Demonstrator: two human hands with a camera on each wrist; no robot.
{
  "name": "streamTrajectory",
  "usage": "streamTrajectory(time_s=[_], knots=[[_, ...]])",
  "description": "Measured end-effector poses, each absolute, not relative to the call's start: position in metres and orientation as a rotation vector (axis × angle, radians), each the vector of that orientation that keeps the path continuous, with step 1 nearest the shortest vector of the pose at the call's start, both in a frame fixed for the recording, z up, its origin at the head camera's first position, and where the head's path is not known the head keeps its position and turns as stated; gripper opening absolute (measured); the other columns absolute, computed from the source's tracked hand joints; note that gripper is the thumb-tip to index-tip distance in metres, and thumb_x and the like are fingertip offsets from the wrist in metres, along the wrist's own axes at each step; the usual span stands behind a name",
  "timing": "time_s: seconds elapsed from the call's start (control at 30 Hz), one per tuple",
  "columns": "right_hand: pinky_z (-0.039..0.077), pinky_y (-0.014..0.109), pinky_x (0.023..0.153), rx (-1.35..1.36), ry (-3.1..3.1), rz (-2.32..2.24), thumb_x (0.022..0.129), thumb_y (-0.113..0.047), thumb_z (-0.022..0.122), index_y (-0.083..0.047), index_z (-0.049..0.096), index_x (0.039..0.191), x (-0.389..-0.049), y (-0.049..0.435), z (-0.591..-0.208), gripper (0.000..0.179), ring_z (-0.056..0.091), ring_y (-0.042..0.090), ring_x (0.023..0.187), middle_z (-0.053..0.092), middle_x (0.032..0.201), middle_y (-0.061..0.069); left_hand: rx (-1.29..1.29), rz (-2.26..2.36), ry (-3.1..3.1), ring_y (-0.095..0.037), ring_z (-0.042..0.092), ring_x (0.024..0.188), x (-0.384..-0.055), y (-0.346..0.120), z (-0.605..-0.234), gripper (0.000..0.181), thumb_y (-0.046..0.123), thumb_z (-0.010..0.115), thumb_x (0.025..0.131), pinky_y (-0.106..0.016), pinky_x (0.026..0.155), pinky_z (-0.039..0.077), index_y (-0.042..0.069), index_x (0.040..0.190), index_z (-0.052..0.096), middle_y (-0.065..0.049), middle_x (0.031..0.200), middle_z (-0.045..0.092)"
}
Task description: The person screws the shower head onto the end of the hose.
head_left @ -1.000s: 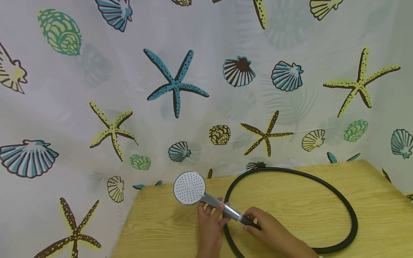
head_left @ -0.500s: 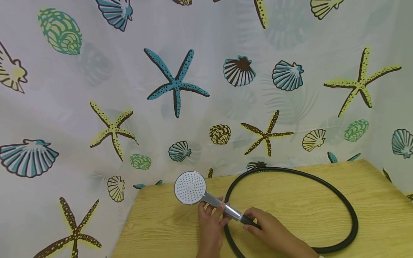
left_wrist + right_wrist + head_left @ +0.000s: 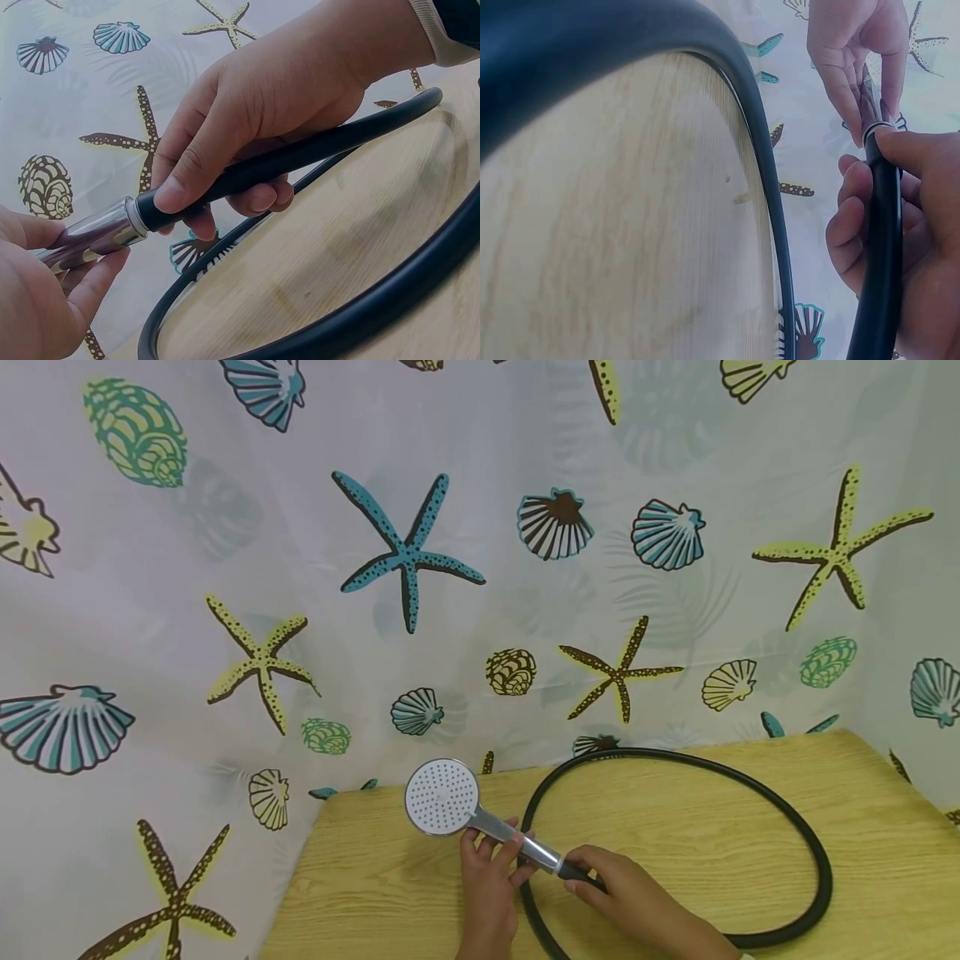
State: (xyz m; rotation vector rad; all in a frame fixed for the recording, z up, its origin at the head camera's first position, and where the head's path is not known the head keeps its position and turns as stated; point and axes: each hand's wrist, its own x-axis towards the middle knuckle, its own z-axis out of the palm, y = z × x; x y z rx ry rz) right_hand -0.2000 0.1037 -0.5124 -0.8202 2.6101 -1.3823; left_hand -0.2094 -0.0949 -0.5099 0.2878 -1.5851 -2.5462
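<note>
A chrome shower head [image 3: 441, 797] with a round white spray face is held over the wooden table, its face turned toward the head camera. My left hand [image 3: 487, 881] grips the chrome handle [image 3: 97, 234] between thumb and fingers. At the handle's lower end a black hose [image 3: 277, 161] meets it at a light collar [image 3: 136, 217]. My right hand [image 3: 626, 889] pinches the hose end right by that collar, thumb on top and fingers curled beneath, as the right wrist view shows. Beyond the right hand the hose runs off in a wide loop.
The hose loop [image 3: 813, 843] lies across the right part of the wooden table [image 3: 367, 893], reaching the back edge. Behind and to both sides hangs a white curtain [image 3: 480, 610] printed with starfish and shells.
</note>
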Motion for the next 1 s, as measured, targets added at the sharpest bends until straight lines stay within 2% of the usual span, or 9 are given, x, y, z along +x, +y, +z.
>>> streamTrajectory(time_s=[0.27, 0.57, 0.87, 1.0], knots=[[0.051, 0.019, 0.069, -0.827, 2.611, -1.370, 0.102, -0.039, 0.057, -0.019, 0.064, 0.122, -0.2002, 0.1031, -0.5118, 0.028, 0.056, 0.003, 0.085, 0.069, 0.108, -0.008, 0.287, -2.541, -1.598, -0.025, 0.071, 0.107, -0.2087, -0.0955, -0.5083, 0.060, 0.007, 0.066, 0.096, -0.041, 0.084, 0.065, 0.010, 0.145, 0.031, -0.011, 0.125, 0.061], [0.052, 0.021, 0.054, -0.831, 2.498, -1.420, 0.105, -0.035, 0.053, -0.012, 0.063, 0.125, -0.1992, 0.1031, -0.5123, 0.032, 0.051, -0.001, 0.064, 0.065, 0.094, 0.006, 0.277, -2.543, -1.589, -0.026, 0.071, 0.108, -0.2090, -0.0959, -0.5083, 0.062, 0.007, 0.067, 0.095, -0.042, 0.085, 0.065, 0.009, 0.144, 0.031, -0.011, 0.125, 0.061], [0.054, 0.022, 0.057, -0.840, 2.472, -1.425, 0.105, -0.035, 0.052, -0.012, 0.063, 0.125, -0.1983, 0.1028, -0.5108, 0.032, 0.054, 0.001, 0.066, 0.065, 0.096, 0.007, 0.283, -2.534, -1.611, -0.028, 0.070, 0.110, -0.2103, -0.0971, -0.5101, 0.062, 0.007, 0.068, 0.095, -0.041, 0.086, 0.064, 0.010, 0.145, 0.031, -0.013, 0.127, 0.059], [0.053, 0.020, 0.060, -0.803, 2.545, -1.409, 0.103, -0.035, 0.058, -0.015, 0.064, 0.124, -0.1986, 0.1019, -0.5100, 0.031, 0.054, 0.002, 0.074, 0.067, 0.104, 0.002, 0.285, -2.532, -1.624, -0.027, 0.070, 0.111, -0.2101, -0.0970, -0.5089, 0.062, 0.008, 0.068, 0.095, -0.040, 0.086, 0.064, 0.010, 0.145, 0.031, -0.015, 0.130, 0.058]])
